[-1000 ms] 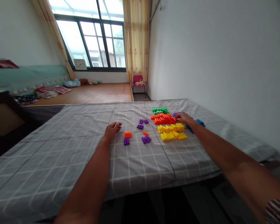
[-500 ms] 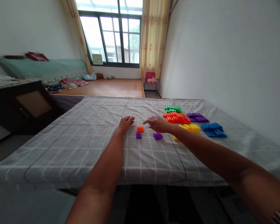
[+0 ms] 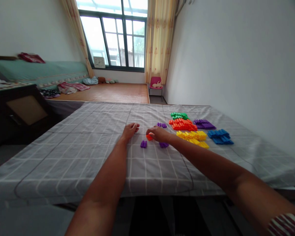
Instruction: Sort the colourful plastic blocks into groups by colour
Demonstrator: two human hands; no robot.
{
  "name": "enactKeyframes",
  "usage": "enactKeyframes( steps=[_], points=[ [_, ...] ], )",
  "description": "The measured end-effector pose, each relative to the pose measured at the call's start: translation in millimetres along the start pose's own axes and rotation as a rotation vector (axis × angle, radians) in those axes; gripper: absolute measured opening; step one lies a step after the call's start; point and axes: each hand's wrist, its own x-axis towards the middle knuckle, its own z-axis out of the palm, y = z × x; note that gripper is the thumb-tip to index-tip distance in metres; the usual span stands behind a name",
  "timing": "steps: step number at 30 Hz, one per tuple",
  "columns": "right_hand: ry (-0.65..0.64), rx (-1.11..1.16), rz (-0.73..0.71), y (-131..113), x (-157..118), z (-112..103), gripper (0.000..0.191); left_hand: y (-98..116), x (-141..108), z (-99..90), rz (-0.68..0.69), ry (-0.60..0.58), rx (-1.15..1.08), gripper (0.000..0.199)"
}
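My right hand (image 3: 158, 133) is over a small orange piece (image 3: 149, 137), its fingers closed on it. To the left, my left hand (image 3: 131, 129) rests on the cloth with its fingers curled; whether anything is inside is hidden. A purple piece (image 3: 143, 144) lies just below the orange one. Another purple piece (image 3: 164, 145) sits under my right wrist, and a third purple group (image 3: 161, 125) lies behind that hand. Yellow pieces (image 3: 191, 135) are spread beside my right forearm.
On the grey checked cloth (image 3: 76, 154), to the right, lie green (image 3: 179, 115), orange-red (image 3: 182, 124), purple (image 3: 204, 124) and blue (image 3: 220, 136) piles. Beyond the table are a low bed platform (image 3: 118, 91) and a pink chair (image 3: 155, 82). A dark cabinet (image 3: 5, 114) stands left.
My right hand has moved left and down onto the orange piece and its fingers have closed. The purple group behind it and more yellow pieces now show. The view has shifted slightly.
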Motion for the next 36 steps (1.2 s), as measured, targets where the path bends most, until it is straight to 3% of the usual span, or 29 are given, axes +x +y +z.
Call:
enactKeyframes(
  steps=[4, 8, 12, 15, 18, 21, 24, 31, 36],
  points=[
    [0.029, -0.021, 0.125, -7.3, 0.5, 4.5, 0.021, 2.3, -1.7, -0.8, -0.005, 0.008, 0.002, 0.043],
    [0.044, -0.058, 0.149, -9.2, 0.0, 7.7, 0.014, 3.1, -2.8, -1.5, -0.011, 0.02, -0.007, 0.046],
    [0.001, 0.031, 0.119, 6.1, -5.9, -5.7, 0.024, 1.8, -2.1, -1.8, -0.008, 0.016, -0.017, 0.047],
    [0.115, 0.093, 0.083, 37.9, -13.1, -30.8, 0.037, 0.4, -1.2, -1.8, -0.007, 0.013, -0.03, 0.048],
    [0.216, 0.112, 0.211, 85.1, -23.7, -58.9, 0.045, -0.3, -0.5, -1.6, -0.01, 0.009, -0.042, 0.048],
    [0.165, 0.104, 0.377, 128.3, -36.2, -73.9, 0.05, -0.2, -0.1, -1.5, -0.012, 0.008, -0.042, 0.047],
    [0.051, 0.096, 0.416, 150.6, -46.2, -71.7, 0.05, 0.0, 0.2, -1.6, -0.016, 0.005, -0.035, 0.047],
    [-0.053, -0.125, 0.443, 152.4, -49.4, -65.8, 0.043, -1.1, 0.0, -1.9, -0.009, 0.007, -0.044, 0.046],
    [0.048, -0.202, 0.349, 128.9, -22.7, -57.7, 0.037, -1.0, 0.5, -1.8, -0.015, 0.004, -0.049, 0.045]
  ],
)
